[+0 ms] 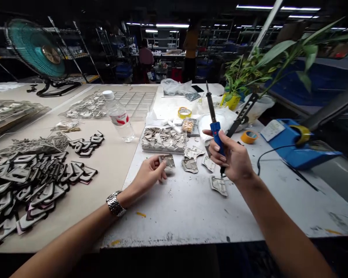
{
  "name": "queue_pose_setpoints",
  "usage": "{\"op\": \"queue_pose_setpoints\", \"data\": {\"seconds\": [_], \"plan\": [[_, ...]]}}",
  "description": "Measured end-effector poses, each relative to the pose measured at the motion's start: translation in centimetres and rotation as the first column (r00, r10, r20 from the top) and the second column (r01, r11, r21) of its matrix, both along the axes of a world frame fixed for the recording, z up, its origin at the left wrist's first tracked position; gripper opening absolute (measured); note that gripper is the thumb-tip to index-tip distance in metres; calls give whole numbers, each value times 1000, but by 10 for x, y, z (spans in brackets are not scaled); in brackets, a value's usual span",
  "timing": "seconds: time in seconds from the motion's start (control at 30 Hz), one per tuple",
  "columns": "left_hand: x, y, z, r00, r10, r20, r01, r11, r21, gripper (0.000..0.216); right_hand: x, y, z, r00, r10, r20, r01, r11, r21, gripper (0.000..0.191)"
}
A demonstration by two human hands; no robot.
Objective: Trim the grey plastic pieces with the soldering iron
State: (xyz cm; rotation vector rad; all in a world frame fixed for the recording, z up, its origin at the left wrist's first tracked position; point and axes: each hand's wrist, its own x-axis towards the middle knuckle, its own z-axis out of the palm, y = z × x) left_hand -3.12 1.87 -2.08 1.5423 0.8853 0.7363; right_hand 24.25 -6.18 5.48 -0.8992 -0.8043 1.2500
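Your bench: white work table (174, 220), speckled w/ dark marks, w/ a beige board (75, 227) along its L side under heaps of dark-edged metal frames (26, 181). Clear tray of metal scraps (164, 139) sits mid-table, loose silver pieces (190, 165) just below it. Water bottle (118, 116) stands on the board. Further R: potted plant (243, 73), blue soldering station (295, 146), orange tape roll (248, 137). Room's dim: teal fan (36, 50) back L, wire shelving (159, 38), a co-worker (145, 56) at a far bench.

Your L hand (147, 173) is low over the table, watch (115, 204) on the wrist, pinching a small metal piece (167, 161). R hand (230, 156) is raised, clenched round the blue grip of a soldering iron (216, 133), tip down near a loose piece (219, 186).
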Motion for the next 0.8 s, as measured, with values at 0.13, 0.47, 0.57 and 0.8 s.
{"op": "queue_pose_setpoints", "data": {"seconds": [0.13, 0.47, 0.57, 0.8], "plan": [[46, -20, 10, 990, -141, -16, 141, 990, 30, 32, 9, 3, 0, 997, -7, -78, 9, 1000, 26, 35], [90, -29, 9, 977, -31, -210, 146, 815, 561, 29, 19, 10, -7, 990, -136, -26, 138, 987, 86, 38], [68, -32, 13, 987, 11, -159, 94, 762, 641, 22, 14, 8, -9, 990, -142, 10, 141, 987, 80, 39], [-74, -32, 17, 927, 337, -162, -68, 578, 813, 16, -15, -3, -11, 973, -172, 153, 181, 982, -51, 43]]}}
